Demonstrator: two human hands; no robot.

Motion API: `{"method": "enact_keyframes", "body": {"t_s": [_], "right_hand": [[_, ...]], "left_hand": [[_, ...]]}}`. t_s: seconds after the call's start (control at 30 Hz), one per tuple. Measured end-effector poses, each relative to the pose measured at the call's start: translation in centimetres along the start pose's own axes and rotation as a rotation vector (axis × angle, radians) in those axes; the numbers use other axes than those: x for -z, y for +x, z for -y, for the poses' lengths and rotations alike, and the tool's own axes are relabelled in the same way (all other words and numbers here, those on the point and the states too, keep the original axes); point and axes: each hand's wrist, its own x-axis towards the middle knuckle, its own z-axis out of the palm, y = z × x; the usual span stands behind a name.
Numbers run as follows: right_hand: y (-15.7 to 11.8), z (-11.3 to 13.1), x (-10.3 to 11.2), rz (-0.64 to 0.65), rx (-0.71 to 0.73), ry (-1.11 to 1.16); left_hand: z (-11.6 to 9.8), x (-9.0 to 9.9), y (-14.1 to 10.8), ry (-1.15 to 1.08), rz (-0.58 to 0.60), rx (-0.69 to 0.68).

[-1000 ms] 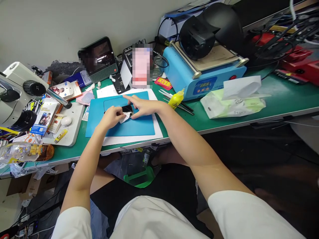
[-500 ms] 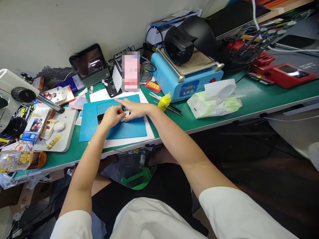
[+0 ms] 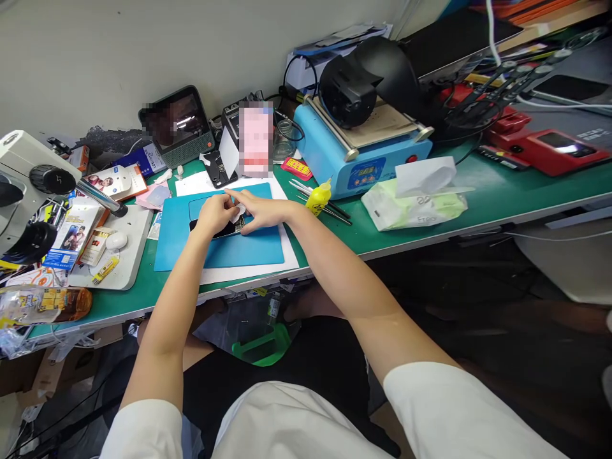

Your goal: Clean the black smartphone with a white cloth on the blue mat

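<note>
Head view: left hand (image 3: 214, 215), grip pinching crumpled white tissue (image 3: 238, 212); right hand (image 3: 262, 211) at black rectangular phone (image 3: 227, 231), grip unclear from here.

We see only parts of the phone (image 3: 230, 229) around the left hand (image 3: 215, 214) and right hand (image 3: 261, 211), and cannot make out its insides. We lose the microscope (image 3: 29, 156) past the left edge; pixelation blurs the pink screen (image 3: 255, 137).
</note>
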Motion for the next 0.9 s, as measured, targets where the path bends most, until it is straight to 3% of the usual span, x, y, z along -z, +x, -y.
{"method": "enact_keyframes", "body": {"t_s": [0.23, 0.37, 0.57, 0.73, 0.9], "right_hand": [[0.3, -0.9, -0.2, -0.014, 0.07, -0.04], [0.1, -0.4, 0.0, 0.012, 0.022, -0.044], [-0.4, 0.7, 0.2, 0.037, -0.043, -0.011], [-0.3, 0.1, 0.1, 0.035, -0.028, -0.024], [-0.2, -0.3, 0.0, 0.046, -0.03, -0.006]], "left_hand": [[0.6, 0.0, 0.1, 0.029, -0.038, 0.018], [1.6, 0.7, -0.5, 0.043, -0.056, 0.018], [4.6, 2.7, -2.1, 0.042, -0.083, 0.026], [7.3, 5.0, -3.5, 0.012, -0.094, 0.087], [8.7, 6.2, -4.6, -0.088, -0.097, 0.141]]}}
